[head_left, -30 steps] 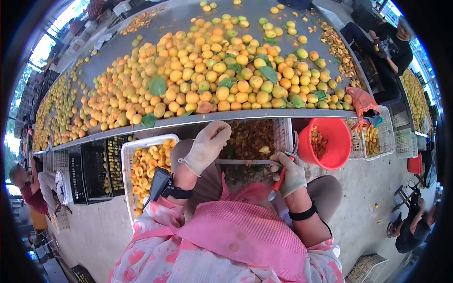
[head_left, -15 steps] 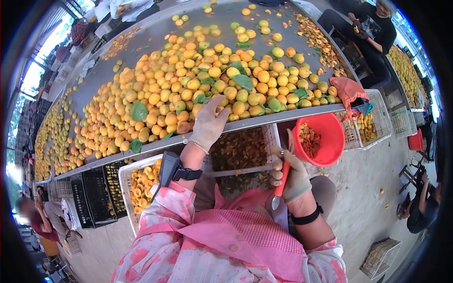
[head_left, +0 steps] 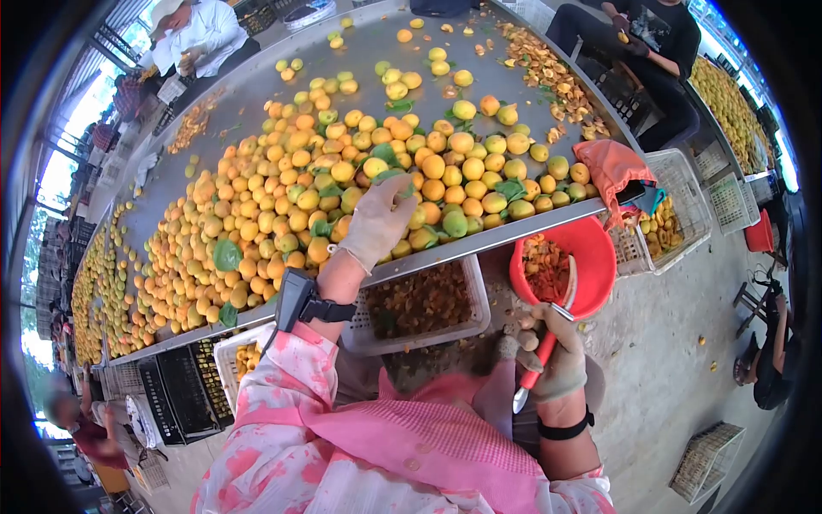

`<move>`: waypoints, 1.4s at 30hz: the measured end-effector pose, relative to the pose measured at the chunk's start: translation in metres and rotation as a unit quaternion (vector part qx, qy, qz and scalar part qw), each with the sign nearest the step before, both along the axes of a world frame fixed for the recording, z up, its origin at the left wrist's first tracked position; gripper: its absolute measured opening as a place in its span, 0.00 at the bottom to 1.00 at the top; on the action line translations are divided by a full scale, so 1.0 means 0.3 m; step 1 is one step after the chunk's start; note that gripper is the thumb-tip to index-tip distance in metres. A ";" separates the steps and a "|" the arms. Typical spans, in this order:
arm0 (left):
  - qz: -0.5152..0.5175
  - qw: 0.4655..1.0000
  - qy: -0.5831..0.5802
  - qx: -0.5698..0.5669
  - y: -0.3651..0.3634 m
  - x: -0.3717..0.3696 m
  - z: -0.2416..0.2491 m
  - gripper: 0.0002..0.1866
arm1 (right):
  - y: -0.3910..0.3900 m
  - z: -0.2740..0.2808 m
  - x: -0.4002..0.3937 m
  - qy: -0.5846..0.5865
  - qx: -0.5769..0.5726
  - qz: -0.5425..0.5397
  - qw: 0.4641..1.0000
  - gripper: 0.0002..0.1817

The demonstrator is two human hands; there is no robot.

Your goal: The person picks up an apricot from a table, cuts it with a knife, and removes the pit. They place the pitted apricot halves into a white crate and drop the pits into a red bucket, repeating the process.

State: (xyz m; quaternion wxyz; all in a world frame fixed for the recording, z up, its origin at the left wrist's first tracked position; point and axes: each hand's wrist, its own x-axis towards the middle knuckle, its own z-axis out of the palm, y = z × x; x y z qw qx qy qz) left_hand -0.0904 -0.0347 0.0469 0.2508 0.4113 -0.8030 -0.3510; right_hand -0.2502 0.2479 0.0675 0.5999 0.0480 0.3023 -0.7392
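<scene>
The tool (head_left: 539,358) is in the right hand (head_left: 552,355), its grip closed round the red handle. The curved metal end points to one o'clock, in front of the red bucket (head_left: 604,261); the other metal end points down to seven o'clock.

At ten o'clock from the tool, the left hand (head_left: 387,214) reaches over the edge of the tabletop (head_left: 360,60) into the fruit (head_left: 261,210). Its grip is partly curled at the heap; whether it has hold of a fruit, I cannot tell. Both hands wear pale gloves. Green leaves (head_left: 227,254) lie among the fruit.

The bucket, at one o'clock from the tool, holds orange pieces. Farther that way, an orange bag (head_left: 606,171) hangs over the tabletop's corner, beside a pale crate (head_left: 685,176) with fruit in it. At ten o'clock, near the tool, a white crate (head_left: 481,300) of brownish scraps sits below the tabletop's edge. At nine o'clock lies cut fruit (head_left: 247,360) in another crate, with a black crate (head_left: 171,390) beyond.

Scraps are strewn at twelve o'clock across the tabletop. One person in white (head_left: 205,34) is toward eleven o'clock; another in black (head_left: 672,34) is at one.
</scene>
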 end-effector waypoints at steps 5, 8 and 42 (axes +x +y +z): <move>-0.016 0.989 -0.109 -0.100 -0.077 -0.191 0.014 0.28 | 0.009 -0.018 -0.083 0.034 0.027 -0.044 0.998 0.13; 0.002 0.964 -0.208 -0.166 -0.153 -0.266 -0.070 0.27 | -0.004 -0.032 -0.096 0.057 0.006 0.012 0.998 0.11; -0.112 0.743 0.458 0.475 0.593 0.348 0.210 0.26 | 0.005 0.151 0.435 0.490 -0.048 0.139 0.859 0.34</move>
